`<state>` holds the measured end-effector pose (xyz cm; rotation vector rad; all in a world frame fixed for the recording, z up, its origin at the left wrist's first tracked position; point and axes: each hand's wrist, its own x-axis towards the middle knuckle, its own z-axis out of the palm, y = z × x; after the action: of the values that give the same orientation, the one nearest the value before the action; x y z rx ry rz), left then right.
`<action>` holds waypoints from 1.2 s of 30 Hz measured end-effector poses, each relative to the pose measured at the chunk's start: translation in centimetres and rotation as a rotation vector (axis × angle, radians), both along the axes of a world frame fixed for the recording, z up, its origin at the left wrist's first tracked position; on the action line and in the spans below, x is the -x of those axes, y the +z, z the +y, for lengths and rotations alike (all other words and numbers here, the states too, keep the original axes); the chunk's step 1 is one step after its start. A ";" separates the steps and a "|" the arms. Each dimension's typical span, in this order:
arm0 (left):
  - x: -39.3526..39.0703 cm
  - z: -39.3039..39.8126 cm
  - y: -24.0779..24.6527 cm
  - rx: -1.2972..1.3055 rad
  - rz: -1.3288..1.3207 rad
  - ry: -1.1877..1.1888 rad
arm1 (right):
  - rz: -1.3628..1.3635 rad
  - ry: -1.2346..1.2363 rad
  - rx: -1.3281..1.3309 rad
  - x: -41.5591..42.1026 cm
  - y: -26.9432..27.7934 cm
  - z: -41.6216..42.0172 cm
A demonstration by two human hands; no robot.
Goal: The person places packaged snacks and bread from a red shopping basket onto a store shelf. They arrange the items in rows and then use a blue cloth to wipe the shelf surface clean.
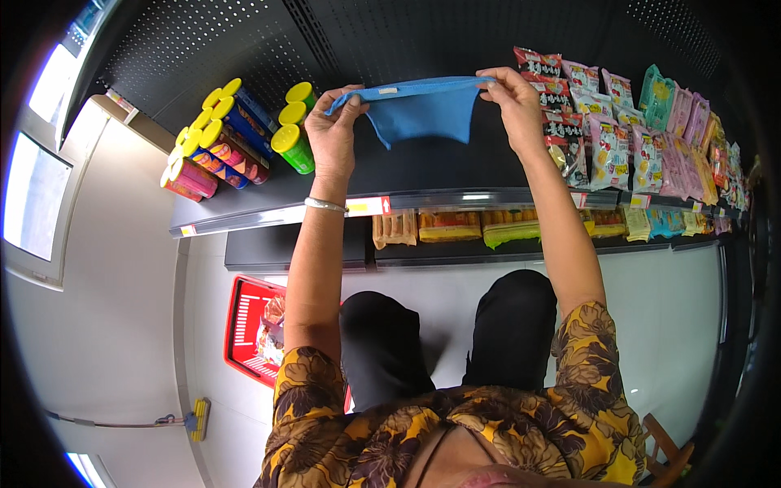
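Observation:
A blue cloth (pixel 424 110) with a small white tag hangs stretched between my two hands above a black store shelf (pixel 427 165). My left hand (pixel 334 125) pinches one upper corner between thumb and fingers, close to several snack canisters with yellow lids (pixel 293 143). The opposite corner is pinched by my right hand (pixel 509 107), just left of packaged snacks in red and black bags (pixel 552 97). The cloth's lower edge hangs free over the shelf.
Pink and white snack bags (pixel 610 152) fill the shelf's right part. Packaged snacks (pixel 450 226) lie on the tier below. A red shopping basket (pixel 235 329) holding packages stands on the floor at left, with a yellow sponge mop (pixel 200 419) beyond it. A wooden chair (pixel 665 445) is behind at right.

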<state>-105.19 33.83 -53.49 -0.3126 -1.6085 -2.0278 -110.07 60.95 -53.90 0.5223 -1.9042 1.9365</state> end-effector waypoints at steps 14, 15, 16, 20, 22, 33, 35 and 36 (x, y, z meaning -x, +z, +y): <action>-9.5 -1.0 -13.0 0.365 -0.410 -0.237 | -0.221 0.089 -0.504 -9.4 -11.1 4.9; -9.2 -0.8 -12.6 0.357 -0.409 -0.207 | -0.210 0.084 -0.515 -9.2 -11.0 5.0; -8.8 -0.7 -12.3 0.348 -0.407 -0.178 | -0.211 0.077 -0.492 -9.1 -10.7 4.9; -6.0 -0.5 -10.4 0.427 -0.376 0.000 | -0.201 0.004 -0.436 -7.7 -8.3 3.6; -3.5 -0.5 -9.9 0.423 -0.385 0.069 | -0.159 -0.044 -0.477 -5.0 -8.2 3.0; 2.1 -1.2 -10.3 1.045 -0.113 0.360 | -0.038 -0.324 -0.710 3.0 -9.9 1.6; -0.5 -0.9 -9.7 1.152 -0.003 0.264 | 0.011 -0.143 -0.702 -0.2 -8.8 1.5; -1.8 -0.2 -9.2 1.232 0.030 0.277 | 0.125 -0.110 -0.771 -1.4 -9.2 1.6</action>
<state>-103.34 33.64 -62.64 -0.4867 -2.5126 -0.6171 -108.67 62.56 -63.07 0.6975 -2.4891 1.0159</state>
